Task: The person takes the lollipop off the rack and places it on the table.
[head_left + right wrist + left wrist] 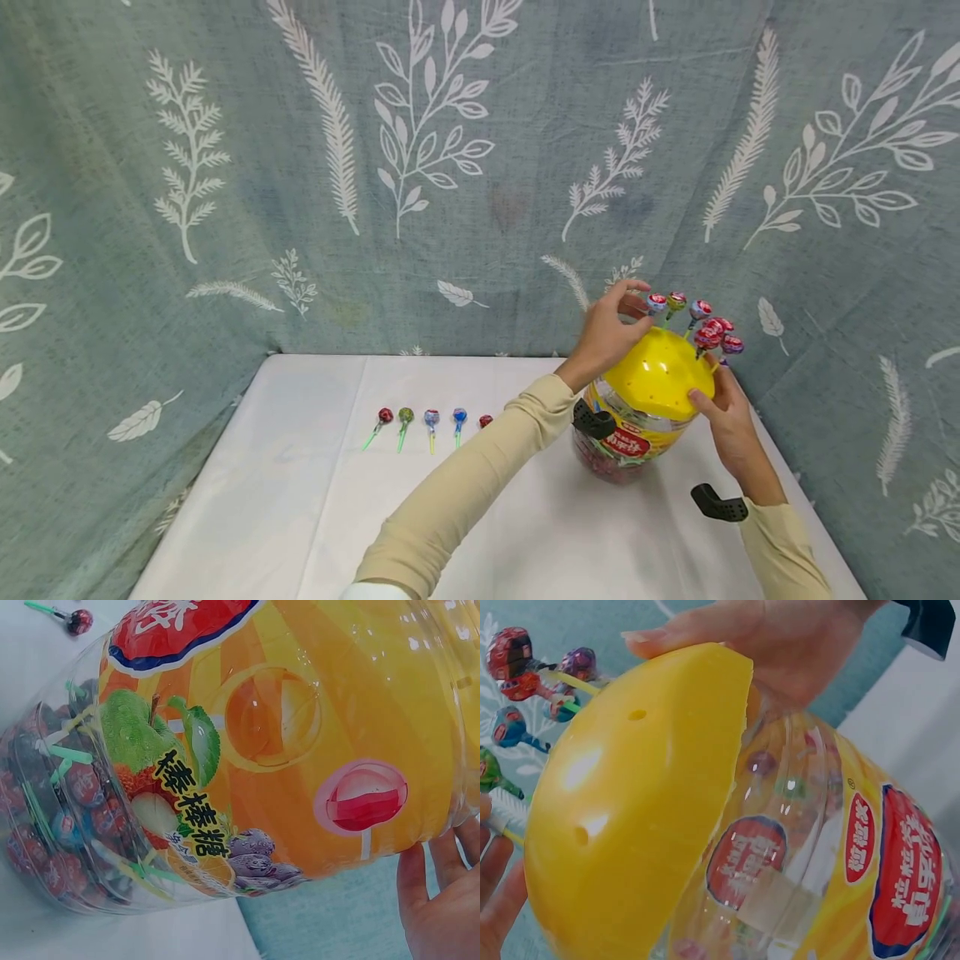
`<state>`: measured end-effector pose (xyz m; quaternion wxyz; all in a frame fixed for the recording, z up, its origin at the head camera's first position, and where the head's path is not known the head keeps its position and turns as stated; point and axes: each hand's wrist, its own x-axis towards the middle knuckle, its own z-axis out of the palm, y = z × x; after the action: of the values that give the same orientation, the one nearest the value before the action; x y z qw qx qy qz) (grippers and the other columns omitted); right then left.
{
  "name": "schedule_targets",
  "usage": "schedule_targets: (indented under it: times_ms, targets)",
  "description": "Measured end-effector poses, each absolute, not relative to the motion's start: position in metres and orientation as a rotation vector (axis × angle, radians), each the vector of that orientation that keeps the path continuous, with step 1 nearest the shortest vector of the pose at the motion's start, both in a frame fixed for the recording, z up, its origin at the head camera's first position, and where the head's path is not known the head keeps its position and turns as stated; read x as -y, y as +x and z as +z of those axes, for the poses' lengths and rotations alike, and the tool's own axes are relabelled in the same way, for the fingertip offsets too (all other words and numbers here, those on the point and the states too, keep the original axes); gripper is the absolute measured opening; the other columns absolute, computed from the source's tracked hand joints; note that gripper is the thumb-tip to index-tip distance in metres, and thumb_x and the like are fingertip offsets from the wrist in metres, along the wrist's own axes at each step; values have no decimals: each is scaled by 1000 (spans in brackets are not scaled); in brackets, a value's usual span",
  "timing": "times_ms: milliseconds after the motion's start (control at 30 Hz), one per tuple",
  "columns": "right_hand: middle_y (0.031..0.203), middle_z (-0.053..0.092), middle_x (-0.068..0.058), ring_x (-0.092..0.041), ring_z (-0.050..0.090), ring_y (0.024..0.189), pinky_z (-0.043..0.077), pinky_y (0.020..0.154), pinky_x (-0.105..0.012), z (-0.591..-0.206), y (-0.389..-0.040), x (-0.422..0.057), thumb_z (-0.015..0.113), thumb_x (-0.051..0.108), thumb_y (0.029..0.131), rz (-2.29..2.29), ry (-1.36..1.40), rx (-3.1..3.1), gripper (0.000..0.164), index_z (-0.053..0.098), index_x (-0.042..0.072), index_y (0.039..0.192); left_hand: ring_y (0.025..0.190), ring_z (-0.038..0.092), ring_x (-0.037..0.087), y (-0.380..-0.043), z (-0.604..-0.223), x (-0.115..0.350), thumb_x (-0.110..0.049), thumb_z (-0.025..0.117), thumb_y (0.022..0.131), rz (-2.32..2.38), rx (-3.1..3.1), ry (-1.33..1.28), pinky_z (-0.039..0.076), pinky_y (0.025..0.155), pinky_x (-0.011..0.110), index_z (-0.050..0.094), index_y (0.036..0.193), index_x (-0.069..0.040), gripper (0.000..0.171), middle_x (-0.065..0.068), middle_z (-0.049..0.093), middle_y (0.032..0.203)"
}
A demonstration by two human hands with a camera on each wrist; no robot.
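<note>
A large clear jar [628,437] with a yellow printed label stands toward the right of the table, with lollipops [64,825] inside its lower part. Its domed yellow lid [651,375] has small holes, and several wrapped lollipops [708,333] stick up from its far side. My left hand [609,333] is at the lid's upper left, its fingertips pinching a lollipop [656,303] with a pale blue wrapper. Gripping the jar at its right is my right hand [731,412], thumb on the yellow lid and fingers round the side, partly hidden behind it.
A row of loose lollipops [431,419] lies on the white table [300,500] left of the jar, its right end partly behind the left sleeve [480,475]. A grey-green leaf-patterned curtain [510,208] hangs behind the table and at its sides.
</note>
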<state>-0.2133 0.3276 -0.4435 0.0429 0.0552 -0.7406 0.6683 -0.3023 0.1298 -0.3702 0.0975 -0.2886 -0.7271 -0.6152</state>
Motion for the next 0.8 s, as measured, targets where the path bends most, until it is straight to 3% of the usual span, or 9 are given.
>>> schedule_targets:
  times_ms: [100, 367, 500, 600, 800]
  targets:
    - [151, 22, -11, -7, 39, 121, 32, 104, -19, -443, -214, -327, 51, 19, 98, 2022, 144, 2283, 67, 13, 22, 152, 79, 59, 7, -303, -369, -133, -2, 64, 87, -1788, 2146, -861, 50, 69, 15, 53, 120, -10, 36, 6, 64, 90]
    - [153, 20, -10, -7, 37, 124, 20, 113, -37, -443, -213, -327, 51, 19, 98, 2055, 130, 2284, 69, 10, 21, 153, 72, 59, 6, -304, -366, -134, -2, 64, 87, -1736, 2098, -856, 49, 68, 15, 56, 114, -8, 29, 6, 65, 85]
    - [150, 23, -11, -7, 39, 121, 27, 110, -28, -441, -215, -326, 51, 20, 98, 2043, 132, 2294, 68, 10, 21, 153, 72, 60, 5, -305, -360, -132, -1, 64, 87, -1704, 2036, -870, 50, 70, 16, 56, 113, -5, 27, 6, 66, 85]
    - [151, 22, -11, -8, 38, 121, 26, 110, -30, -441, -216, -326, 51, 21, 98, 2049, 135, 2293, 68, 10, 22, 153, 73, 60, 6, -305, -356, -129, -2, 64, 88, -1691, 2008, -888, 50, 70, 17, 56, 113, -6, 27, 7, 66, 87]
    - [152, 21, -10, -8, 36, 124, 12, 113, -50, -442, -214, -324, 50, 21, 98, 2048, 117, 2291, 68, 9, 23, 153, 72, 59, 6, -298, -353, -121, -4, 65, 88, -1688, 2002, -923, 50, 67, 16, 56, 113, -9, 27, 5, 66, 86]
